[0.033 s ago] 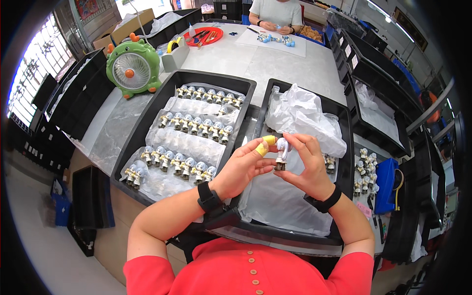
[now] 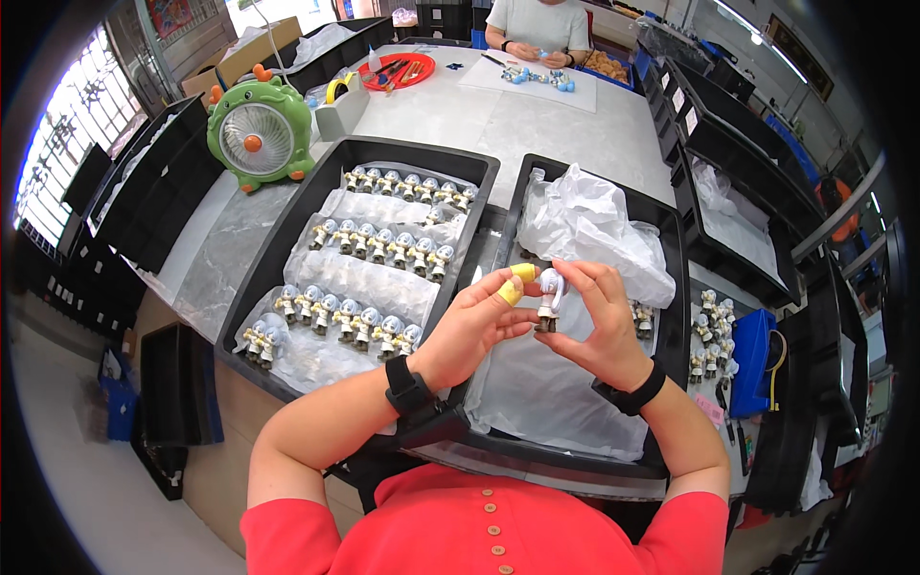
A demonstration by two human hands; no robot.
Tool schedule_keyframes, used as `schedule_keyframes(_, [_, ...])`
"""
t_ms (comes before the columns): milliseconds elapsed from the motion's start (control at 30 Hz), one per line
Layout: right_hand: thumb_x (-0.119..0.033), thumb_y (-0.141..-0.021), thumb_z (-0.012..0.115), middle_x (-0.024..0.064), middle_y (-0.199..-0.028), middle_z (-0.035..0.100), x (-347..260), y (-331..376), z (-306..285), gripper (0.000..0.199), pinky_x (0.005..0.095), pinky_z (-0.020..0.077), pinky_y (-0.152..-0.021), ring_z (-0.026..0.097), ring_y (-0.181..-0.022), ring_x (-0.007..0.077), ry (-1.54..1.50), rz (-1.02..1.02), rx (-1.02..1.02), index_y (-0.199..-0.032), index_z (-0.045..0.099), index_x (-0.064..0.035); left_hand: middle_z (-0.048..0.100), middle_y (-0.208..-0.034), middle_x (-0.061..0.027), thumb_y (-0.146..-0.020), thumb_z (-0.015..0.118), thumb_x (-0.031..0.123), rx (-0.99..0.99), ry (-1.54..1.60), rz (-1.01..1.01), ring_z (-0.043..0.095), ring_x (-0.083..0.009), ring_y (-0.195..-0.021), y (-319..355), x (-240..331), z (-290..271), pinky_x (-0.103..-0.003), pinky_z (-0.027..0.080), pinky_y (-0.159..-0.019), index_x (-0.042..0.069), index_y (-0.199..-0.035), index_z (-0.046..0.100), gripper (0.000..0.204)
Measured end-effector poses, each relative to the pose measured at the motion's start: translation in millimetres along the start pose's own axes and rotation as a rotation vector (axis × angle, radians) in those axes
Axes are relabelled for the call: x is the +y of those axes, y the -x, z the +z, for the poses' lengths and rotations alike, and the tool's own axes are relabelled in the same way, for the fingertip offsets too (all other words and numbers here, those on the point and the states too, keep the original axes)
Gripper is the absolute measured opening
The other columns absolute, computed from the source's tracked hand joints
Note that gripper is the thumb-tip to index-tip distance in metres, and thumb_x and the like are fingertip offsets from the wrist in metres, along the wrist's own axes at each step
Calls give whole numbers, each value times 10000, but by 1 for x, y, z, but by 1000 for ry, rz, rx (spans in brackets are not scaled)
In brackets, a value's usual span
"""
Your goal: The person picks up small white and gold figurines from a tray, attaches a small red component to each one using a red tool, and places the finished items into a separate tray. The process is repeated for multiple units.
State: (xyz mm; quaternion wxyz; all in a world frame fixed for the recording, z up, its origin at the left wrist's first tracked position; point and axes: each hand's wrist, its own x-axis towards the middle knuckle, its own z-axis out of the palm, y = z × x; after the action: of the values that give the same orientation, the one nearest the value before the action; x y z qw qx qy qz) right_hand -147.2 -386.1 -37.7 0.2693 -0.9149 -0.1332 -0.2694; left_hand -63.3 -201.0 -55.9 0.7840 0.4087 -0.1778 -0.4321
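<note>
Nothing has shifted since the earlier frame: both hands hold the same pose over the right tray.

The left hand [image 2: 476, 321] and the right hand [image 2: 594, 321] meet above the right black tray [image 2: 671, 287], pinching a small figurine [image 2: 549, 299] between them. The figurine is a glossy, hard-looking piece with a rounded pale head and a darker base. It stands upright, with the left hand's fingertips at its 9 o'clock and the right hand's thumb and fingers closed on it from 3 o'clock. Two left fingertips wear yellow rubber finger cots [image 2: 517, 281], smooth and matt. Each wrist carries a black band.

Under the hands the right tray is lined with crinkled translucent plastic film [image 2: 594, 225], bunched into a heap at 12 o'clock from the figurine. A few more figurines [image 2: 640, 319] lie just beside the right hand at 3 o'clock.

At 9 o'clock sits the left black tray [image 2: 287, 230], a rigid rectangular bin with raised walls. It holds rows of figurines [image 2: 345, 321] standing on sheets of film.

At 10 o'clock on the pale grey desk [image 2: 546, 125] stands a round green desk fan [image 2: 257, 134] with orange knobs. At 12 o'clock, across the desk, another person's hands [image 2: 537, 53] work over small blue and white parts.
</note>
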Motion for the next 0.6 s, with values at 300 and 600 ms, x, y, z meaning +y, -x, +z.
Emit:
schedule_keyframes(300, [-93,-654,793,105,-1282,509,2,4,3,735,356,360,-1021,480,-1199,249,-409,223,-34,-1302,448,-68,517,-1206,-74,-969,482,202,73,-30,82,563,-175,-1038,3,3,2,-301,449,-889,77,-1318,414,377])
schedule_keyframes(600, [-108,-714,784,99,-1355,461,7,6,13,736,348,298,-1082,431,-1269,210,-688,283,-64,-1335,391,-71,510,-1136,-45,-909,546,73,133,-52,82,562,-149,-1005,3,2,5,-280,459,-855,77,-1314,417,425])
